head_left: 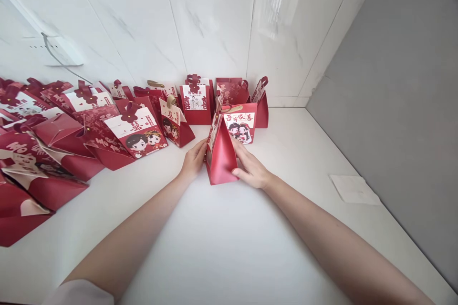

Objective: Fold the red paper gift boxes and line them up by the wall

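A red triangular gift box [222, 159] stands upright between my hands, its plain red side panel turned toward me. My left hand [194, 158] grips its left face, the fingertips partly hidden behind it. On the other side my right hand [250, 166] holds the box, with the thumb on the near panel and the fingers behind. Just beyond stands a gift box with a cartoon couple [248, 124]. To the left of it is a box with a white photo label and a flower tie [196, 105]. A small tent-shaped box [176, 124] stands past my left hand.
Many more red gift boxes [71, 147] crowd the left side of the white table [214, 248]. A folded white paper [354, 189] lies near the right edge. Behind are a marbled tile wall [211, 19] and a socket [60, 51] with a cable.
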Available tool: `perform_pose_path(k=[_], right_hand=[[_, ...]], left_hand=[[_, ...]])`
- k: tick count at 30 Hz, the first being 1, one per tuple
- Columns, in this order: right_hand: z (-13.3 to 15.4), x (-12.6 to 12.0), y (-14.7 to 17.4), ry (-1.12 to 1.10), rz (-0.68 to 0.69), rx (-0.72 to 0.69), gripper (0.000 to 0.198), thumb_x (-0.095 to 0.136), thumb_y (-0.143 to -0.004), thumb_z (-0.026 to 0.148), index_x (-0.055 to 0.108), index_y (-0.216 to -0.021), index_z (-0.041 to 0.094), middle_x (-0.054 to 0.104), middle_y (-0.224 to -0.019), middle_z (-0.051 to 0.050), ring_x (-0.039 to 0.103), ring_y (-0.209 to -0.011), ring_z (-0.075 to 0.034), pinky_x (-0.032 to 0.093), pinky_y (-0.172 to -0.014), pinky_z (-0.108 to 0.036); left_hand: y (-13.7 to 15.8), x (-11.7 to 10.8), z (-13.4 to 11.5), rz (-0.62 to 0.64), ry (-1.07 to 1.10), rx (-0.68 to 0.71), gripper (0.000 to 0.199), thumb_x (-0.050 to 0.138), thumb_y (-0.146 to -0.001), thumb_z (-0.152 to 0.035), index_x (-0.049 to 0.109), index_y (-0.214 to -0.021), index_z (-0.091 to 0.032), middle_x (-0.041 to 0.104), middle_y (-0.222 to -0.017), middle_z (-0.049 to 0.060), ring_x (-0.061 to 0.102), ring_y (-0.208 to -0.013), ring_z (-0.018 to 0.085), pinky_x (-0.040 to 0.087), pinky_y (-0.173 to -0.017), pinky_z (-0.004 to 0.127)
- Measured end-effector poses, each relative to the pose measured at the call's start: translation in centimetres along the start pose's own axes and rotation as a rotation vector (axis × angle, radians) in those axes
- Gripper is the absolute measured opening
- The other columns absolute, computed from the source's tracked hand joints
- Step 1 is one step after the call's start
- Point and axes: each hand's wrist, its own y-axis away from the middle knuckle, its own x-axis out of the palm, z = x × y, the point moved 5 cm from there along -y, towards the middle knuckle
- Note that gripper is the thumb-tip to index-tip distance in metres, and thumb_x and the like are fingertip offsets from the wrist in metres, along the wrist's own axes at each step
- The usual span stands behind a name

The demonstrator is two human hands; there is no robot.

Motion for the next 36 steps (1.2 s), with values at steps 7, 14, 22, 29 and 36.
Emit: perform_pose_path(k=[7,14,22,29,36], right_hand=[[-0.7,0.4,0.0,-0.317,0.047,0.152,0.088,0.038,-0.089,0.072,0.005,-0.157,0.026,0.016,-0.163,-0.007,0.037,-0.141,-0.031,0.033,-0.116,-0.045],[-1.3,0.2,-0.2,-0.463,-0.029,0.268,0.080,0.038,-0.090,0.071,0.021,-0.154,0.026,0.029,-0.159,-0.006,0.041,-0.137,-0.031,0.039,-0.111,-0.044],[-2.0,0.3,0.0,-0.410,-0.019,0.294,0.086,0.048,-0.085,0.072,0.026,-0.153,0.024,0.037,-0.152,-0.012,0.053,-0.120,-0.030,0.049,-0.098,-0.045],[-2.8,0.1,0.1,-0.394,-0.030,0.300,0.081,0.053,-0.087,0.065,0.027,-0.152,0.025,0.038,-0.149,-0.013,0.050,-0.122,-0.029,0.050,-0.095,-0.045],[-2.8,0.1,0.2,-0.398,-0.024,0.306,0.079,0.054,-0.088,0.061,0.026,-0.152,0.025,0.039,-0.148,-0.013,0.050,-0.122,-0.029,0.052,-0.093,-0.043]], left_hand=[[0.1,0.1,0.0,0.019,-0.038,-0.113,0.055,0.052,-0.086,-0.058,0.068,-0.114,-0.014,0.072,-0.091,0.005,0.062,-0.077,0.021,0.047,-0.063,0.027],[0.3,0.4,0.2,0.044,-0.033,-0.156,0.052,0.053,-0.087,-0.055,0.067,-0.116,-0.015,0.069,-0.094,0.007,0.062,-0.083,0.023,0.051,-0.069,0.031],[1.6,2.7,-2.2,0.472,0.370,0.162,0.087,0.067,-0.076,-0.061,0.031,-0.150,-0.031,0.030,-0.158,0.007,0.025,-0.146,0.033,0.033,-0.116,0.047],[1.1,2.7,-1.6,0.491,0.337,0.172,0.075,0.062,-0.085,-0.049,0.030,-0.150,-0.031,0.027,-0.159,0.008,0.032,-0.143,0.034,0.033,-0.116,0.049],[0.8,2.8,-1.7,0.461,0.350,0.148,0.077,0.067,-0.080,-0.051,0.036,-0.147,-0.029,0.030,-0.158,0.010,0.036,-0.141,0.035,0.038,-0.112,0.050]])
